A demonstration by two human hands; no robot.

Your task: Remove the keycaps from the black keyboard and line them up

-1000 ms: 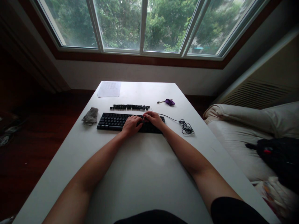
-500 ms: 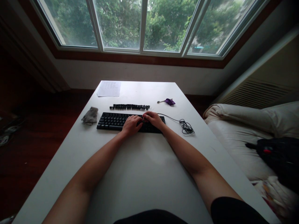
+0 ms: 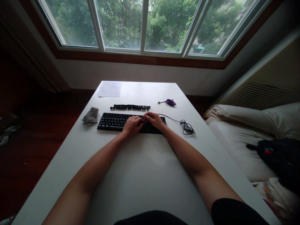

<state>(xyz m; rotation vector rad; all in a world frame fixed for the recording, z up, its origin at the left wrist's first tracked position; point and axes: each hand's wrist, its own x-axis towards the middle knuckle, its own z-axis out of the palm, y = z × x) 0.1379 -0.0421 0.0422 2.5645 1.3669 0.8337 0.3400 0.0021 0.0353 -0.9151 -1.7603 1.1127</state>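
Observation:
A black keyboard [image 3: 112, 121] lies across the white table, its right part largely covered by my hands. My left hand [image 3: 132, 125] rests over its middle, with curled fingers and thumb closing towards the other hand; whatever they hold is hidden. Against those fingertips, my right hand [image 3: 153, 120] is closed in a pinch above the keys. Fine pale wires [image 3: 152, 110] stick out just behind it, and the small thing in its fingers is too hidden to name. Just beyond the keyboard stand loose black keycaps [image 3: 130, 107] in a row.
Left of the keyboard lies a crumpled grey cloth [image 3: 91, 116]. A paper sheet [image 3: 109, 89] is at the far left corner. To the right are a coiled cable [image 3: 187, 128] and a purple object with a brush-like stick [image 3: 170, 102]. A beige sofa [image 3: 239, 137] borders the table.
Both hands stay at the same spot on the keyboard. Only the fingertips shift slightly, and a reddish patch between them shows less now.

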